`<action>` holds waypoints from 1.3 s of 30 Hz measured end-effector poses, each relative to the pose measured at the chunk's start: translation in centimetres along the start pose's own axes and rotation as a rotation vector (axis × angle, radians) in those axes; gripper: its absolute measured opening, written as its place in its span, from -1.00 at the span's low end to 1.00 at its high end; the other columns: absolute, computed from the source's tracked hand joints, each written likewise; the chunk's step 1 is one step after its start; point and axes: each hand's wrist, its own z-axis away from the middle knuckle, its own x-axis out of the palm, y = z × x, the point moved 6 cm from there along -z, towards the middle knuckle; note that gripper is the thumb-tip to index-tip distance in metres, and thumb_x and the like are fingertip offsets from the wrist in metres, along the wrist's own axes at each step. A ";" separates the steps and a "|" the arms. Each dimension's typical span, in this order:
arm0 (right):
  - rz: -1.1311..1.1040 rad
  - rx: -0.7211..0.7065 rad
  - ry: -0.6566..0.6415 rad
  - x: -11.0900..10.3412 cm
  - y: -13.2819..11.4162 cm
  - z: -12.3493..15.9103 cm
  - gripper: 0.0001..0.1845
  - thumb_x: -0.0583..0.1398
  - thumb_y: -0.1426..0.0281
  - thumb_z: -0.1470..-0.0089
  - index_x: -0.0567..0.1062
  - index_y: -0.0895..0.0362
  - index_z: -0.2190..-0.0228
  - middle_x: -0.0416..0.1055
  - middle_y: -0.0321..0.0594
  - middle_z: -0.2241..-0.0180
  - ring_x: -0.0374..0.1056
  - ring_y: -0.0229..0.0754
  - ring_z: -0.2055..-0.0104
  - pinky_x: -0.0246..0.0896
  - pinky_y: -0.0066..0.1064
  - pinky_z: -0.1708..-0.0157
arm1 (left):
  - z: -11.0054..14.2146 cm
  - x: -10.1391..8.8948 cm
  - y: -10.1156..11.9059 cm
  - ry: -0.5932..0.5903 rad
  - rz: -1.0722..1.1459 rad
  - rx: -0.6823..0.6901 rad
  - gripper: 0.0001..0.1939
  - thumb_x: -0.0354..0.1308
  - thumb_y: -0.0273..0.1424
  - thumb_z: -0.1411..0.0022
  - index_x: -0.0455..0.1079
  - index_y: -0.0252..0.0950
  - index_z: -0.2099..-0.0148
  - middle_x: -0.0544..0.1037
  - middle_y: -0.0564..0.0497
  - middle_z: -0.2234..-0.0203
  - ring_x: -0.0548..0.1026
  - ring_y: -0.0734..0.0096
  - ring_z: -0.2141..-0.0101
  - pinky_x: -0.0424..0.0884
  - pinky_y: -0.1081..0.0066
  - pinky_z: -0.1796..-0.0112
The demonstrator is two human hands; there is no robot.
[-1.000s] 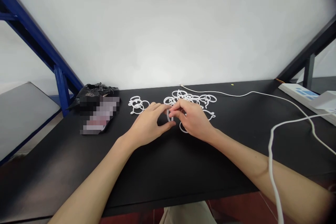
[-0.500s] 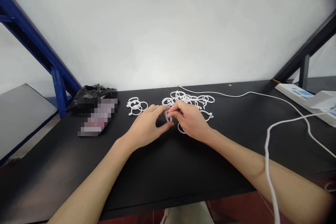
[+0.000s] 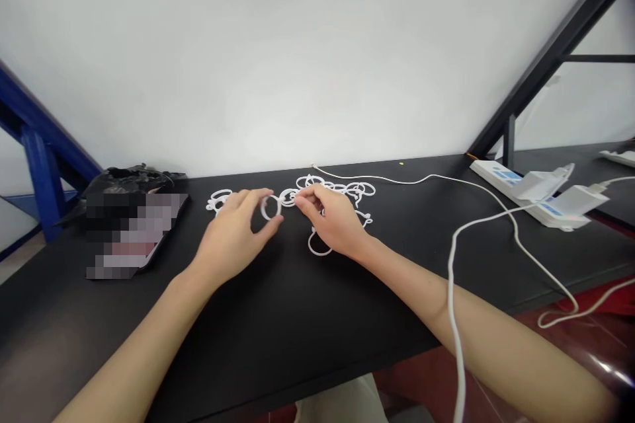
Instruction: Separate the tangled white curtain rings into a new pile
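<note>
My left hand (image 3: 231, 231) grips a small white plastic ring (image 3: 270, 219) upright, pinched between thumb and fingers above the table. A little knob sticks out from the ring's right side. To its right, my right hand (image 3: 340, 221) is closed, thumb against curled fingers; whatever may be between the fingertips is hidden. Behind the right hand lies a tangled pile of similar white rings (image 3: 361, 186), some with small knobs. One loose ring (image 3: 320, 254) shows partly below that hand. A smaller group of rings (image 3: 221, 192) is partly covered by my left hand.
A pixelated dark package (image 3: 133, 231) lies on the black table (image 3: 297, 330) at left. White power strips with plugs (image 3: 536, 208) sit at right. A white cable (image 3: 454, 317) hangs across my right forearm. Blue metal posts (image 3: 42, 178) stand at left, by the wall.
My hands have moved apart; the ring between them now stays in my left hand, turned to show its round face. The view has swung to the right.
</note>
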 end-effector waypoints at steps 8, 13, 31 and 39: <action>0.449 -0.017 -0.085 0.4 1.4 -0.2 -0.72 0.24 0.18 -0.15 0.50 0.13 0.23 0.43 -0.09 0.15 0.26 0.00 0.03 0.18 -0.14 -0.02 | 0.2 -1.4 -3.5 0.025 -0.372 -0.223 -0.46 -0.11 -0.24 -0.33 0.22 -0.36 -0.27 0.38 -0.36 -0.03 0.32 -0.37 -0.07 0.32 -0.14 0.08; 0.524 -0.045 -0.152 1.0 1.7 -0.2 -0.89 0.19 0.38 -0.18 0.53 0.12 0.33 0.46 -0.12 0.19 0.25 -0.01 0.08 0.18 -0.12 -0.01 | 0.0 -1.2 -2.8 0.052 -0.315 -0.156 -0.48 -0.11 -0.25 -0.34 0.25 -0.35 -0.26 0.39 -0.33 -0.07 0.29 -0.30 -0.09 0.28 -0.14 0.03; 0.709 0.076 -0.041 -0.1 2.3 -0.6 -0.81 0.13 0.36 -0.20 0.54 0.15 0.31 0.47 -0.02 0.17 0.29 0.11 0.05 0.18 -0.07 0.04 | 0.0 1.0 0.2 -0.089 0.056 0.107 -0.73 -0.02 -0.23 -0.33 0.48 -0.15 0.13 0.60 0.02 0.27 0.49 0.23 0.18 0.38 0.23 0.10; 0.455 -0.019 0.075 -0.8 0.3 -0.2 -0.88 0.15 0.38 -0.20 0.48 0.11 0.36 0.51 -0.19 0.28 0.32 -0.08 0.16 0.20 -0.29 0.20 | 0.0 1.2 0.1 -0.138 0.077 0.060 -0.68 -0.02 -0.16 -0.33 0.47 -0.16 0.05 0.60 0.02 0.26 0.48 0.21 0.16 0.37 0.26 0.14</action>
